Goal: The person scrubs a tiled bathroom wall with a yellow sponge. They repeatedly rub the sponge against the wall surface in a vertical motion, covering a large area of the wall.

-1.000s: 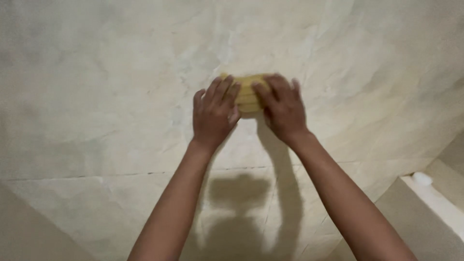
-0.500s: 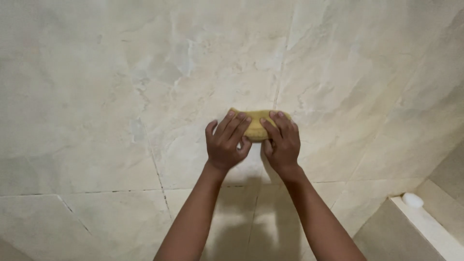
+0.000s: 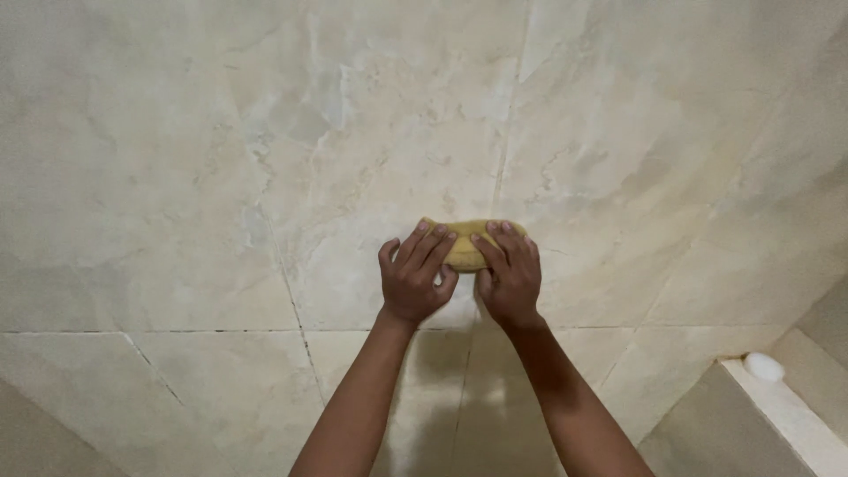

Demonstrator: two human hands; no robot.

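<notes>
Scrubbing stage in hand. Left hand [image 3: 415, 281] and right hand [image 3: 510, 276] press a yellow sponge [image 3: 465, 245] flat against the marble-patterned wall tile [image 3: 265, 177], fingers spread over it. Next stroke likely requires even pressure.

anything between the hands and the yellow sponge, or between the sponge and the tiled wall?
Nothing visible. The left hand and right hand both press directly on the yellow sponge, fingers laid over it. The sponge sits flat against the marbled tile wall, no gap or object showing between them. The contact face itself is hidden.
</notes>
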